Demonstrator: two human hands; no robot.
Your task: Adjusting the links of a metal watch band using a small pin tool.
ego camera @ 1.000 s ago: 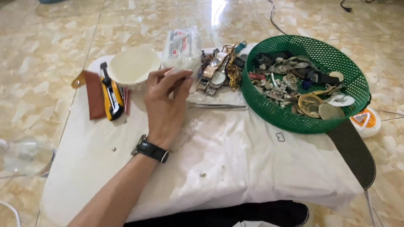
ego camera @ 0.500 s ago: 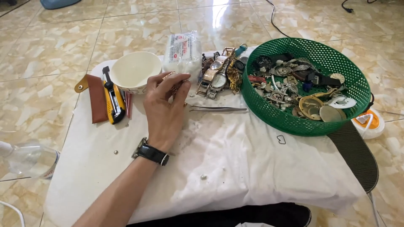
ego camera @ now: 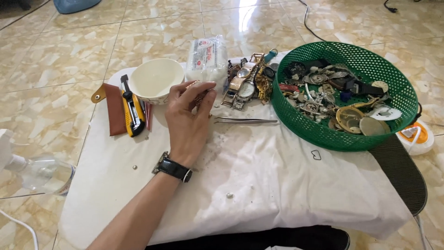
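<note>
My left hand (ego camera: 187, 122) rests on the white cloth (ego camera: 277, 185) with its back up and a black wristwatch (ego camera: 173, 167) on the wrist. Its fingertips pinch a small gold-coloured watch piece (ego camera: 200, 96), right beside a white bowl (ego camera: 155, 78). Metal tweezers (ego camera: 245, 121) lie on the cloth just right of the hand. Several wristwatches (ego camera: 245, 81) are heaped behind the tweezers. My right hand is out of view.
A green mesh basket (ego camera: 323, 134) full of watch parts stands at the right. A clear bag of white stuff (ego camera: 206, 58) sits behind the bowl. A yellow utility knife (ego camera: 132, 109) and brown leather sheath (ego camera: 113, 109) lie left. A plastic bottle (ego camera: 37, 173) stands on the tiled floor.
My left hand stays in nearly the same spot by the bowl, still pinching the small gold piece. The view has shifted slightly.
</note>
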